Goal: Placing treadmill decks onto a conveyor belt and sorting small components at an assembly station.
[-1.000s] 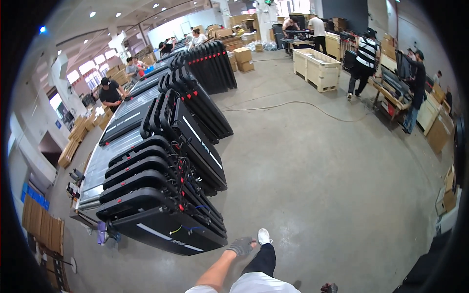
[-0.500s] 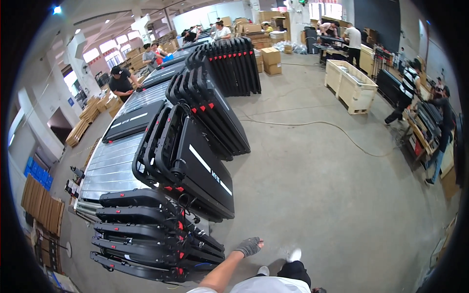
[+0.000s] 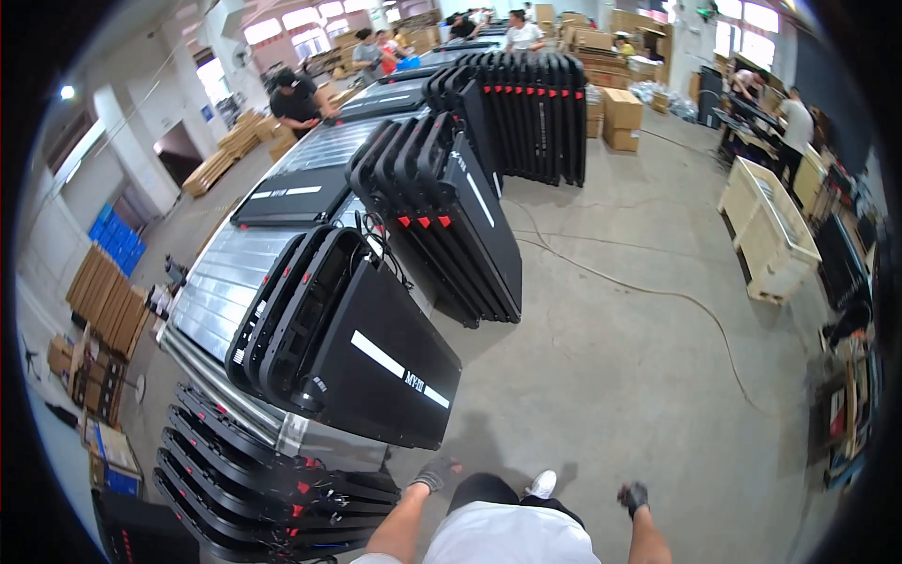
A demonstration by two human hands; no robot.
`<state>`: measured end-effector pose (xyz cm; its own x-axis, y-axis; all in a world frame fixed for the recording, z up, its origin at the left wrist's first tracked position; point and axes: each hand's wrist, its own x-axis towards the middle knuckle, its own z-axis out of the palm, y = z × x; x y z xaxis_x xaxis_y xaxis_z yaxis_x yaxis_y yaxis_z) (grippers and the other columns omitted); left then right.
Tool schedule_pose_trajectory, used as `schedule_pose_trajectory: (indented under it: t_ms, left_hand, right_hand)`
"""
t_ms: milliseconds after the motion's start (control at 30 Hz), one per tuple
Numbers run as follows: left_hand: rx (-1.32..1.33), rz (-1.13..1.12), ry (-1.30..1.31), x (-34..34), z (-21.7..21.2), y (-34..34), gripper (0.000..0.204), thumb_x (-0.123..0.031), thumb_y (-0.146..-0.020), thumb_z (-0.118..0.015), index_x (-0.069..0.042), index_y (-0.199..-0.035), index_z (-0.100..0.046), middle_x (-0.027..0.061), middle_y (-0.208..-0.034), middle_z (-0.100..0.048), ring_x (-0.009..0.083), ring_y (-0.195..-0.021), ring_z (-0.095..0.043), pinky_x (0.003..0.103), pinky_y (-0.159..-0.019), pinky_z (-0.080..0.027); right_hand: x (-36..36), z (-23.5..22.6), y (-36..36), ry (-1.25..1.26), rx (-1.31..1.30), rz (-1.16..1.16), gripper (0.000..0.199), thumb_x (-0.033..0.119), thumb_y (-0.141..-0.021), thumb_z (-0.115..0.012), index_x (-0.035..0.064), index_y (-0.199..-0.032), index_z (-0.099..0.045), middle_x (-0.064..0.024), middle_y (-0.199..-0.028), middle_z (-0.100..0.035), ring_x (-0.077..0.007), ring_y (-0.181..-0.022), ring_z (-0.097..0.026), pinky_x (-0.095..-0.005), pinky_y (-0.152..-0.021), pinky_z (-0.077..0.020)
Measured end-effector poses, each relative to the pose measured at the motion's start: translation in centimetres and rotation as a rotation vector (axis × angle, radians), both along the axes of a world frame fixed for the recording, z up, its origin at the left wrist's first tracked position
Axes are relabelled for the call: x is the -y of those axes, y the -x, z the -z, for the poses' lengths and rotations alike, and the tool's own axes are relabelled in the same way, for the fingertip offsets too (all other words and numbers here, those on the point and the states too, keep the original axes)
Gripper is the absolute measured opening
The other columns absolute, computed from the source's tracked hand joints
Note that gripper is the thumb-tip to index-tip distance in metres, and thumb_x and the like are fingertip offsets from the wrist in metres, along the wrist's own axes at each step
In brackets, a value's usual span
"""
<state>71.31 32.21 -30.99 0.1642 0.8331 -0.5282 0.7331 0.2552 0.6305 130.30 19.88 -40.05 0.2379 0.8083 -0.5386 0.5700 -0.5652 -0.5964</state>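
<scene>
My left hand [image 3: 435, 474], in a grey glove with bare fingertips, hangs in front of me with its fingers curled together and nothing seen in them. Closest to it is the lower corner of a black folded treadmill [image 3: 385, 362] with a white stripe, leaning on edge; a gap of floor shows between them. Out to the right, my gloved right hand [image 3: 634, 497] hangs over bare floor, fingers loosely apart and holding nothing. Left of my left arm lies a stack of black treadmill frames [image 3: 240, 489] with red parts and loose cables.
A long metal roller table [image 3: 211, 305] runs ahead on the left, with more black treadmills [image 3: 451, 226] leaning along it. A person in black [image 3: 298, 101] works beside it. A hose [image 3: 639, 285] crosses the floor. A wooden crate [image 3: 769, 230] stands at right, cardboard boxes [image 3: 621, 119] ahead.
I have moved forward, so the leaning treadmills are nearer and the frame stack has slid toward the lower left. My right hand has come into view; the crate appears farther right.
</scene>
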Motion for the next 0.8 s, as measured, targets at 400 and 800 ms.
schedule_pose_trajectory:
  t_ms: [400, 800]
  left_hand:
    - [-0.024, -0.46, -0.092, -25.0, 3.6, -2.1, 0.035, -0.033, -0.09, -0.063, -0.007, -0.112, -0.068, 0.0153, -0.1, -0.071, 0.0283, -0.095, -0.068, 0.037, -0.086, -0.052]
    - [0.154, -0.854, -0.864, -58.4, -13.5, 3.3, 0.036, -0.028, -0.094, -0.059, 0.0, -0.117, -0.062, 0.0177, -0.108, -0.066, 0.0317, -0.103, -0.062, 0.04, -0.093, -0.047]
  right_hand:
    - [-53.8, -15.3, 14.2, -0.175, -0.401, -0.344, 0.033, 0.03, -0.093, -0.056, -0.0013, -0.098, -0.066, -0.0083, -0.083, -0.069, -0.0171, -0.076, -0.064, -0.0309, -0.074, -0.0508]
    - [-86.2, -31.5, 30.2, -0.457, -0.309, -0.978, 0.028, 0.028, -0.094, -0.054, 0.0026, -0.1, -0.065, -0.0076, -0.085, -0.066, -0.0168, -0.08, -0.061, -0.0312, -0.076, -0.0496]
